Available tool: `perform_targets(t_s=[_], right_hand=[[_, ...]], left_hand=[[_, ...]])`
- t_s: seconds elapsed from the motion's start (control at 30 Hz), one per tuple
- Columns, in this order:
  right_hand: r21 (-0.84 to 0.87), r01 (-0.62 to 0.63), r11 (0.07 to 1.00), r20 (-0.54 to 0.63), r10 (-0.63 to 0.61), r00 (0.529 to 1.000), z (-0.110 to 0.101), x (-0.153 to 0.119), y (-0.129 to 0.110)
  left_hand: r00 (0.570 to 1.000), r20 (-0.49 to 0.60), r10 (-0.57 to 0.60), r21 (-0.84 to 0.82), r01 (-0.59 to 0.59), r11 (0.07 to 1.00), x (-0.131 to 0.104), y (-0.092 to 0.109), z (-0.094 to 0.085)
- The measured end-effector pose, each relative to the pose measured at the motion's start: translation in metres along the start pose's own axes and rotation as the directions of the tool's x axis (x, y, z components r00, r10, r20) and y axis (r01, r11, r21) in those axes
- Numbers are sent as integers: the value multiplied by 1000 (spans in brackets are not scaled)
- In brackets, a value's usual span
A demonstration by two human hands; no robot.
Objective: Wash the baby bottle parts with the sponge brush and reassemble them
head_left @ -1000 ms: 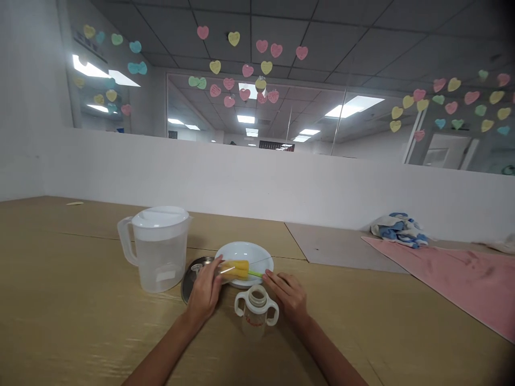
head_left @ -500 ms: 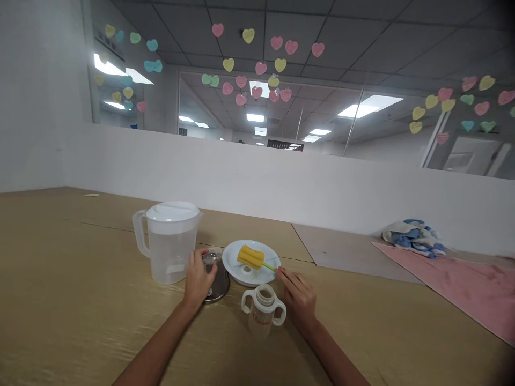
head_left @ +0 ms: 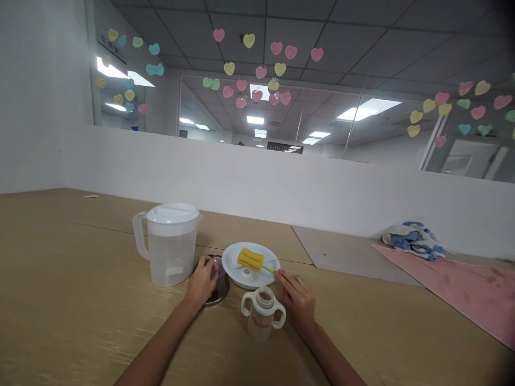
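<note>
My right hand (head_left: 298, 297) is closed around the thin green handle of a sponge brush (head_left: 250, 260), whose yellow head is over a white plate (head_left: 229, 268). A small white ring-shaped piece (head_left: 247, 274) lies in that plate under the sponge. My left hand (head_left: 202, 281) is over a dark metal bowl (head_left: 220, 292), fingers and thumb drawn together; what they pinch is mostly hidden. In front of the plate, between my hands, stands a clear baby bottle (head_left: 260, 324), uncapped and upright, with two white handles and red print.
A lidded clear plastic pitcher (head_left: 171, 252) stands left of the bowl. To the right lie a pink cloth (head_left: 462, 289) and a crumpled blue and white cloth (head_left: 414, 239). A white wall (head_left: 241, 182) with windows above bounds the table's back.
My left hand has shifted slightly right and its fingers have closed together, lower over the metal bowl; a clear piece seen between them before is now mostly hidden. The right hand and brush barely moved.
</note>
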State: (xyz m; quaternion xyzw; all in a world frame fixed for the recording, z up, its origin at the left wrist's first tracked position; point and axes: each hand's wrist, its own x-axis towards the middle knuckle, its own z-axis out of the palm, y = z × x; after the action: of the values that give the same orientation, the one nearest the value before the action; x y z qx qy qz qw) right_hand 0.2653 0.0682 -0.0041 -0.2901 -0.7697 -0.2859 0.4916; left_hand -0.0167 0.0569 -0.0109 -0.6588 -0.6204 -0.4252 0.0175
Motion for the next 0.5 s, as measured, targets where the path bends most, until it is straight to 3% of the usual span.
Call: perform_targets(t_s=[0.17,0.23,0.3,0.33,0.4,0.5], right_hand=[[-4,-75,997,-43,75,996,2,1,0],[-1,-132,991,-67,131,989,2,1,0],[0,-172,985,-78,171,982,3,1,0],[-1,-187,982,-79,186,979,3,1,1],[-2,-212,977,-80,211,974,2,1,1],[1,-244,970,-70,243,967,1,1,1]], left_hand=[[999,-35,38,10,-38,999,-1,3,-5],[993,-90,79,16,-78,997,1,14,-11],[990,-79,120,22,-119,993,7,32,-14],[988,-44,147,22,-146,989,11,44,-14],[969,177,170,93,-188,978,22,67,-8],[939,295,176,104,-215,971,39,93,11]])
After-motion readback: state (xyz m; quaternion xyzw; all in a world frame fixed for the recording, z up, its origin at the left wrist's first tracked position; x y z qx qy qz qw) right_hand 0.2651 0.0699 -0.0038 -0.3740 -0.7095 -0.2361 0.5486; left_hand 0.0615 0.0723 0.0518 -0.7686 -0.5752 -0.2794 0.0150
